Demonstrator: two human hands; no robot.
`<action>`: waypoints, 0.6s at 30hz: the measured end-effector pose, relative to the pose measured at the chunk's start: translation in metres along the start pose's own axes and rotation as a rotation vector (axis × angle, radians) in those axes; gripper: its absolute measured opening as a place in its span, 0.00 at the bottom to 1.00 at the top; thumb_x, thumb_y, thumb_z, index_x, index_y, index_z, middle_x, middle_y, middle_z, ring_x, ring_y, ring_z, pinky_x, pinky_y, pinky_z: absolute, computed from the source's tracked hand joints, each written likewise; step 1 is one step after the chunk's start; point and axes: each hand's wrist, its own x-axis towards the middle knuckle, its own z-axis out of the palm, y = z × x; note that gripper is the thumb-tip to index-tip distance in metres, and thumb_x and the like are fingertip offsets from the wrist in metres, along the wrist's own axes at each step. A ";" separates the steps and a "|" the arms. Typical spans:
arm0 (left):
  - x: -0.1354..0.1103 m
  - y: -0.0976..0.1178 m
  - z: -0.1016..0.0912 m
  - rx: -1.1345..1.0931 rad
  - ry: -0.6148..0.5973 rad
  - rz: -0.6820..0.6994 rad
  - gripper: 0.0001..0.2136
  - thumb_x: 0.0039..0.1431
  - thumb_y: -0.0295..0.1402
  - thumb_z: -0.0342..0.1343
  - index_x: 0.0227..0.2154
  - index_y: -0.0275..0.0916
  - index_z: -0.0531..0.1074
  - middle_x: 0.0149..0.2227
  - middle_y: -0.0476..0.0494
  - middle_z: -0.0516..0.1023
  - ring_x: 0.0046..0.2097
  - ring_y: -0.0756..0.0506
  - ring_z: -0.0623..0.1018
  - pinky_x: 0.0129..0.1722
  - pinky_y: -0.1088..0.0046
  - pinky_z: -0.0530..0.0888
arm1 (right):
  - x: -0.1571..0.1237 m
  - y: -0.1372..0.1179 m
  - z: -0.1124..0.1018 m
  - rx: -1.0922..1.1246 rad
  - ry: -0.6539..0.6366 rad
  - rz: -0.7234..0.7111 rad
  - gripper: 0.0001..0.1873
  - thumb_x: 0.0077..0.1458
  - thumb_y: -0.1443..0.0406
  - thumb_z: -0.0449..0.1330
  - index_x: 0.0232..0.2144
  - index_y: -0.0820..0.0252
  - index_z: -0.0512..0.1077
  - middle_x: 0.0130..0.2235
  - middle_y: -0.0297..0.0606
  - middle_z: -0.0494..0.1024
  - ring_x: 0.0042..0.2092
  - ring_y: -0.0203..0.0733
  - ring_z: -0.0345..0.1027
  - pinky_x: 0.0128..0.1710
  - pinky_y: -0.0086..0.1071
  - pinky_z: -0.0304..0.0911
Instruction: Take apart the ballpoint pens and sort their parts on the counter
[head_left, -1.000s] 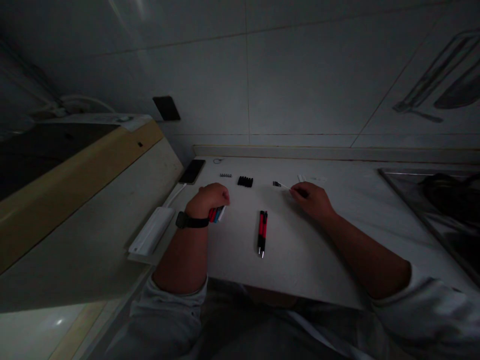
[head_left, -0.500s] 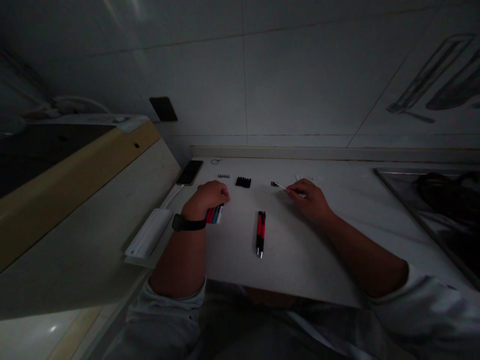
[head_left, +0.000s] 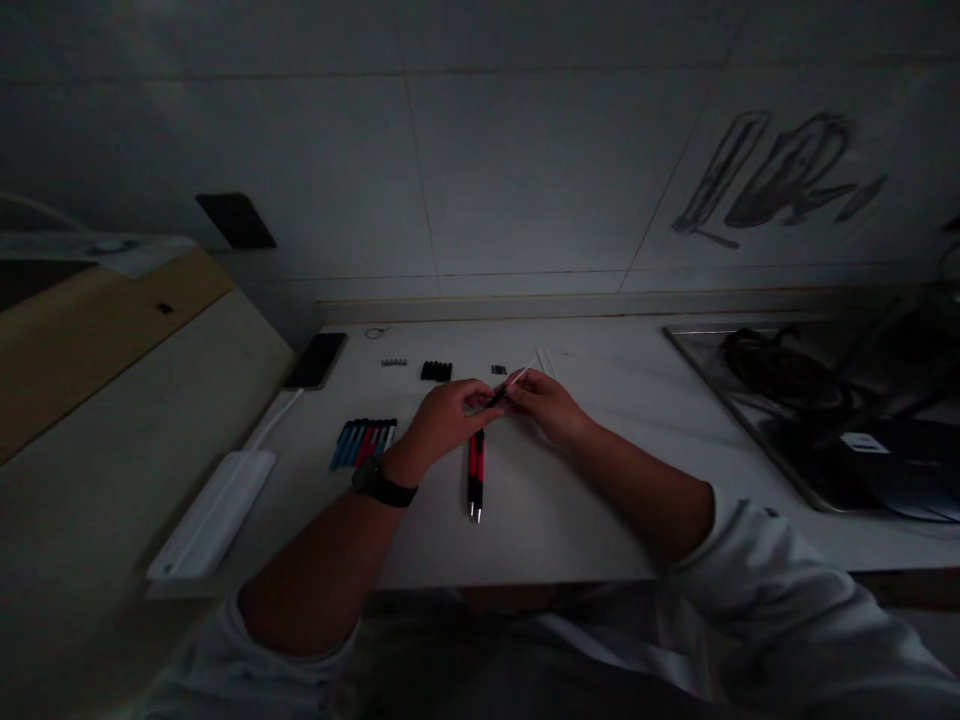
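Observation:
My left hand (head_left: 450, 412) and my right hand (head_left: 551, 403) meet above the white counter. Between their fingertips is a small black pen part (head_left: 496, 396), pinched by the left. A thin white pen refill (head_left: 524, 371) sticks up from the closed fingers of my right hand; whether its end sits inside the black part I cannot tell. Just below the hands lie two red and black pens (head_left: 476, 480) with silver tips, side by side. Left of my hands is a row of blue, red and white pen barrels (head_left: 365, 440).
Along the back lie small springs (head_left: 394, 362), black pieces (head_left: 436, 371), small dark parts (head_left: 499, 370) and more white refills (head_left: 547, 362). A phone (head_left: 317, 361) and a white power strip (head_left: 214, 515) are at left. A stove (head_left: 739, 435) borders the right.
My left hand has come right from the pen barrels and now pinches a black part. My right hand has brought the white refill to it. The view has turned right.

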 end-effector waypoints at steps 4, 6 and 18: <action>0.002 -0.008 0.005 -0.001 -0.008 -0.044 0.05 0.60 0.34 0.65 0.38 0.42 0.79 0.37 0.47 0.84 0.40 0.44 0.83 0.42 0.67 0.76 | 0.002 0.001 -0.002 0.027 0.063 -0.003 0.20 0.44 0.52 0.77 0.33 0.56 0.76 0.39 0.37 0.81 0.41 0.42 0.74 0.41 0.36 0.70; 0.002 -0.010 0.005 0.024 0.001 -0.044 0.04 0.60 0.33 0.65 0.38 0.42 0.78 0.36 0.47 0.84 0.39 0.44 0.83 0.42 0.67 0.75 | 0.002 0.000 -0.004 0.054 0.090 -0.006 0.20 0.44 0.52 0.77 0.33 0.56 0.76 0.40 0.37 0.81 0.42 0.42 0.74 0.42 0.37 0.70; 0.004 -0.016 0.001 -0.018 0.153 -0.042 0.05 0.61 0.32 0.62 0.38 0.42 0.74 0.39 0.46 0.81 0.42 0.44 0.80 0.45 0.66 0.75 | 0.004 -0.009 -0.010 0.064 0.210 -0.036 0.20 0.45 0.51 0.75 0.34 0.55 0.75 0.41 0.36 0.82 0.41 0.41 0.75 0.41 0.35 0.69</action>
